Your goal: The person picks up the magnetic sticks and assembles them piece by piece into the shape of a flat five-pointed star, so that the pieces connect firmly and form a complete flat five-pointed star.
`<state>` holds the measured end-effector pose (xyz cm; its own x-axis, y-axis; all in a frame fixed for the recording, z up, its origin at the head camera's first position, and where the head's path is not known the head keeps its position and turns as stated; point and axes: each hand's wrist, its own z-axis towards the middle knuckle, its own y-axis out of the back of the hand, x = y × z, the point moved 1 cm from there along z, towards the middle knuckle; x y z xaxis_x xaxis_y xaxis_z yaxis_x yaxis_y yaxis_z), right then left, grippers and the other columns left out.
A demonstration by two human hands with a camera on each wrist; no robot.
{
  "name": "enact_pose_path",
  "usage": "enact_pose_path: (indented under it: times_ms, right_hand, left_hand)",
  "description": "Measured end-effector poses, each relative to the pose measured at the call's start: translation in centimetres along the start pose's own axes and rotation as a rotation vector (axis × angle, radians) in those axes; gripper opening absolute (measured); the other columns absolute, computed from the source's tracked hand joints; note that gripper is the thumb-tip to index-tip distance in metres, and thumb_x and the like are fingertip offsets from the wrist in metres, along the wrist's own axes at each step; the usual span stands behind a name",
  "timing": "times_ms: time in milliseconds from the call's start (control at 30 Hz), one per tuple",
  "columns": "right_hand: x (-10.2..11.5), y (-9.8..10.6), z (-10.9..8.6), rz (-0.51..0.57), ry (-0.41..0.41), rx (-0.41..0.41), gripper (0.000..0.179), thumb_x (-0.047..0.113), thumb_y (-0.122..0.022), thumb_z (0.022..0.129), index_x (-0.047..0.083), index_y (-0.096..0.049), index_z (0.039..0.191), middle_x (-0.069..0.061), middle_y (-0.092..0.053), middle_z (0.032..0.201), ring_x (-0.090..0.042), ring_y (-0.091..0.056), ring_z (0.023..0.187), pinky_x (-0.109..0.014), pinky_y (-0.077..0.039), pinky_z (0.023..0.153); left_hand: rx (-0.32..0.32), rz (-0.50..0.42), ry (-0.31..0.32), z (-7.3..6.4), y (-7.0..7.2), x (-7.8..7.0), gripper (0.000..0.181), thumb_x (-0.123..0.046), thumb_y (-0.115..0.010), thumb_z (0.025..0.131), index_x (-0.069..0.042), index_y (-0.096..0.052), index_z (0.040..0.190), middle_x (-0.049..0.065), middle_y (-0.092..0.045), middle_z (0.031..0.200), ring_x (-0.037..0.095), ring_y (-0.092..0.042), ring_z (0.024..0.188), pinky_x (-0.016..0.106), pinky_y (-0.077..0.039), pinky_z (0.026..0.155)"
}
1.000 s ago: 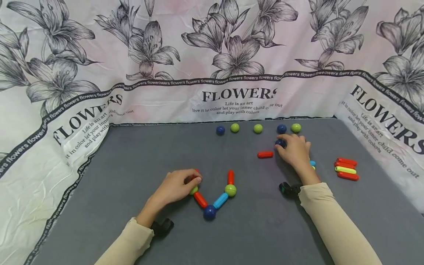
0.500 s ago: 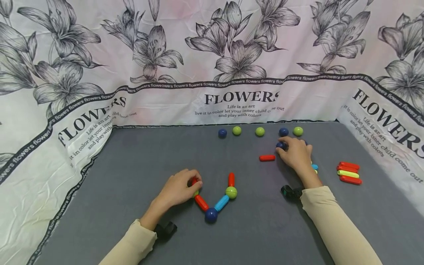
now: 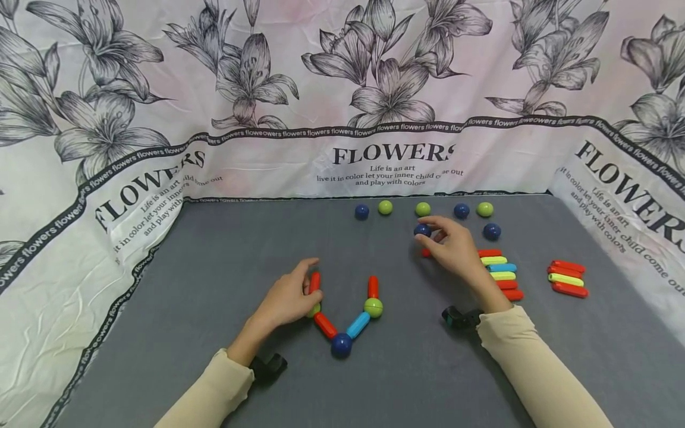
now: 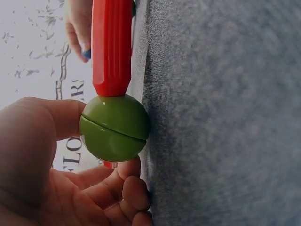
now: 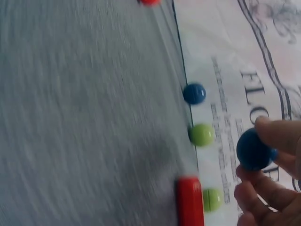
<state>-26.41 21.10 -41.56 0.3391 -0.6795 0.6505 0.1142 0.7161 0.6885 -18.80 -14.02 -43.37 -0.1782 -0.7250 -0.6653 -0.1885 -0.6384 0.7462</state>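
My left hand (image 3: pixel 289 300) holds a green ball (image 4: pixel 115 127) at the left of a joined V of rods and balls; the thumb lies against the ball, and the index finger stretches out past a red rod (image 3: pixel 315 283). Another red rod (image 4: pixel 112 47) runs from this ball to the dark blue ball (image 3: pixel 341 345) at the V's near point. A light blue rod (image 3: pixel 358 325) links that to a second green ball (image 3: pixel 373 307), topped by a red rod (image 3: pixel 373 286). My right hand (image 3: pixel 453 246) pinches a blue ball (image 5: pixel 254 149) between thumb and fingers.
Several blue and green balls, such as a green one (image 3: pixel 385 207), line the back of the grey table (image 3: pixel 241 238). One blue ball (image 3: pixel 492 232) sits nearer. Rods (image 3: pixel 503 268) lie by the right wrist, partly hidden, with another stack (image 3: pixel 568 279) farther right.
My right hand has moved left with the blue ball, over the lone red rod, uncovering another blue ball and the rods. My left index finger has straightened away from the red rod.
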Motion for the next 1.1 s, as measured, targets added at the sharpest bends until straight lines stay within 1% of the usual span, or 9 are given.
enact_pose_path:
  times_ms: [67,133,267,367,567,700,833,933,1100]
  right_hand:
    - [0.5,-0.6,-0.1,0.039,-0.001,0.048,0.039,0.023,-0.075,0.094,0.011,-0.067,0.13,-0.017,-0.07,0.119,-0.025,-0.062,0.086,-0.031,-0.048,0.067]
    - [1.0,-1.4,-0.3,0.071,-0.004,0.104,0.04,0.025,-0.075,0.094,0.014,-0.067,0.131,-0.013,-0.07,0.117,-0.022,-0.061,0.086,-0.031,-0.047,0.07]
    - [2.1,-2.8,-0.6,0.139,0.02,0.207,0.041,0.026,-0.075,0.094,0.013,-0.067,0.132,-0.009,-0.069,0.111,-0.021,-0.06,0.085,-0.032,-0.048,0.069]
    - [2.9,-3.9,-0.6,0.185,0.053,0.252,0.04,0.024,-0.076,0.094,0.011,-0.068,0.131,-0.008,-0.069,0.108,-0.021,-0.061,0.084,-0.031,-0.048,0.068]
    - [4.4,-6.0,-0.3,0.258,0.114,0.332,0.038,0.02,-0.075,0.094,0.01,-0.068,0.13,-0.009,-0.071,0.117,-0.017,-0.062,0.084,-0.028,-0.05,0.071]
    - [5.6,-7.4,0.0,0.277,0.158,0.387,0.039,0.021,-0.075,0.094,0.008,-0.068,0.13,-0.011,-0.072,0.118,-0.017,-0.064,0.084,-0.031,-0.052,0.073]
    - [6.7,-8.7,0.3,0.272,0.172,0.45,0.039,0.021,-0.073,0.096,0.008,-0.066,0.132,-0.009,-0.071,0.123,-0.019,-0.066,0.092,-0.035,-0.053,0.083]
    - [7.2,-9.4,0.5,0.263,0.168,0.49,0.039,0.022,-0.07,0.097,0.007,-0.065,0.133,-0.009,-0.07,0.123,-0.019,-0.068,0.097,-0.036,-0.054,0.087]
    - [8.0,-10.6,0.7,0.285,0.16,0.533,0.037,0.022,-0.068,0.099,0.005,-0.064,0.132,-0.012,-0.07,0.119,-0.019,-0.069,0.097,-0.03,-0.054,0.081]
  left_hand:
    - [-0.003,-0.007,0.01,0.1,0.0,0.1,0.067,-0.018,-0.067,0.086,-0.01,-0.046,0.149,-0.002,-0.056,0.078,0.011,-0.047,0.057,0.028,-0.039,0.054]
    - [-0.003,-0.012,0.02,0.2,0.0,0.0,0.065,-0.019,-0.067,0.086,-0.01,-0.049,0.147,-0.002,-0.057,0.079,0.012,-0.048,0.058,0.028,-0.039,0.055]
    - [-0.006,-0.015,0.026,0.3,0.0,0.0,0.061,-0.02,-0.068,0.086,-0.011,-0.052,0.144,-0.003,-0.056,0.08,0.012,-0.049,0.061,0.028,-0.04,0.058]
    - [-0.012,-0.026,0.012,0.4,0.0,0.0,0.061,-0.02,-0.069,0.086,-0.011,-0.052,0.144,-0.003,-0.057,0.083,0.012,-0.049,0.063,0.027,-0.04,0.06]
    - [-0.02,-0.044,0.0,0.4,0.0,-0.2,0.06,-0.02,-0.071,0.087,-0.009,-0.053,0.143,-0.002,-0.06,0.086,0.011,-0.05,0.063,0.026,-0.041,0.061]
    - [-0.011,-0.063,0.0,0.4,-0.2,-0.2,0.059,-0.022,-0.073,0.089,-0.009,-0.053,0.143,-0.002,-0.063,0.088,0.011,-0.052,0.062,0.026,-0.043,0.06]
    - [-0.002,-0.093,-0.005,0.2,-0.5,-0.1,0.059,-0.023,-0.073,0.09,-0.01,-0.053,0.143,-0.002,-0.064,0.089,0.011,-0.053,0.061,0.025,-0.042,0.058]
    - [0.002,-0.109,-0.02,0.1,-0.7,-0.2,0.059,-0.022,-0.073,0.09,-0.01,-0.053,0.143,-0.003,-0.064,0.089,0.009,-0.053,0.061,0.024,-0.042,0.057]
    - [0.014,-0.117,-0.045,0.0,-0.6,-0.1,0.06,-0.023,-0.073,0.091,-0.012,-0.05,0.145,-0.003,-0.066,0.091,0.008,-0.054,0.059,0.023,-0.042,0.055]
